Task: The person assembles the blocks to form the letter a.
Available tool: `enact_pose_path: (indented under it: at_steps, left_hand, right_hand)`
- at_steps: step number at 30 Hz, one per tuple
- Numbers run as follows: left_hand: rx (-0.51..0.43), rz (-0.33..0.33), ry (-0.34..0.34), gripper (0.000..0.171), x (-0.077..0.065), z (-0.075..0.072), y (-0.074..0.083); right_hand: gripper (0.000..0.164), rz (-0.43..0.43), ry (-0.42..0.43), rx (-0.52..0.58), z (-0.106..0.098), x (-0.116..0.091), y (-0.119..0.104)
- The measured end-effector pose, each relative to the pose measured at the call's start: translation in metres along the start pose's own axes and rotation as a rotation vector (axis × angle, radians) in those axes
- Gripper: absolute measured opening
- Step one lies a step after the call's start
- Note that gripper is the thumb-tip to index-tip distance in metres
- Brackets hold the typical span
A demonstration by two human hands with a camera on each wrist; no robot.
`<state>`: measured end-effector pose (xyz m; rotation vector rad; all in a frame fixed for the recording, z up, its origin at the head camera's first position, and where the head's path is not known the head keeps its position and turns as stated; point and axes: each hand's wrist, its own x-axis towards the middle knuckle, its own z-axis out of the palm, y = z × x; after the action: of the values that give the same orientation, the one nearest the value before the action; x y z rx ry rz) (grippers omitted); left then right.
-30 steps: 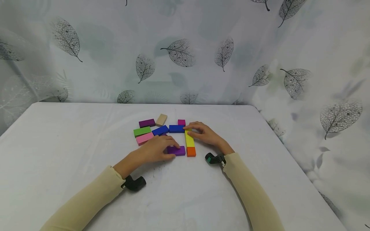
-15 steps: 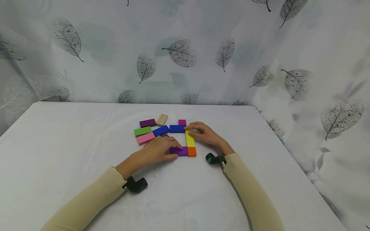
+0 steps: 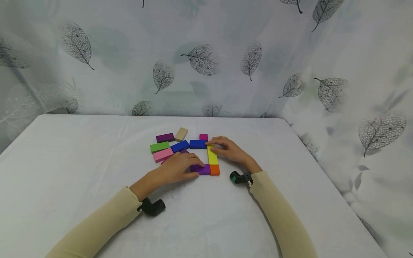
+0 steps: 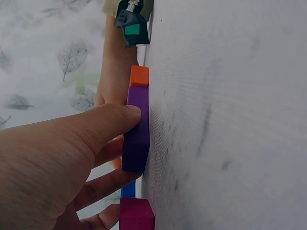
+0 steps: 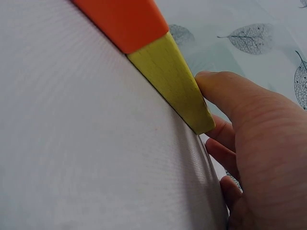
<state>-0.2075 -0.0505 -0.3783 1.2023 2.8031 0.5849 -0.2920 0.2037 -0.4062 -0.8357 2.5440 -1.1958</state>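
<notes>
My left hand (image 3: 177, 167) holds a purple wooden block (image 3: 202, 171), thumb on its near side and fingers over the far side. In the left wrist view the purple block (image 4: 137, 132) meets an orange block (image 4: 139, 75) end to end. My right hand (image 3: 230, 149) has its thumb and index finger at the far end of a yellow block (image 3: 212, 158). The right wrist view shows the thumb on that yellow block (image 5: 172, 84), which adjoins the orange block (image 5: 129, 21). A blue block (image 3: 197, 144) lies crosswise beside the yellow one's far end, with a magenta block (image 3: 203, 137) behind it.
Left of the joined blocks lie loose ones: dark purple (image 3: 165, 137), beige (image 3: 181, 134), green (image 3: 159, 147), pink (image 3: 162, 154) and a second blue block (image 3: 180, 146). More blocks are partly hidden behind my left hand. The white table (image 3: 80, 172) ends at a leaf-print curtain (image 3: 122, 64).
My left hand has slid the purple block right, closing the gap to the orange block. The right hand has kept its place.
</notes>
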Motion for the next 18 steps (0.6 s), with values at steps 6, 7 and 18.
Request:
enact_pose_path:
  at_steps: [6,7,18]
  left_hand:
    - [0.000,-0.008,-0.008,0.035,-0.0010,-0.0010,0.0007]
    - [0.001,-0.008,-0.010,0.035,-0.0010,-0.0011,0.0008]
    - [-0.017,-0.003,-0.013,0.034,-0.0011,-0.0009,0.0008]
  right_hand:
    - [0.033,0.002,-0.002,0.003,0.0000,0.0002,-0.0004]
    - [0.034,0.000,-0.003,0.007,0.0000,0.0000,-0.0005]
    - [0.034,0.002,-0.009,0.001,0.0003,-0.0009,0.0005]
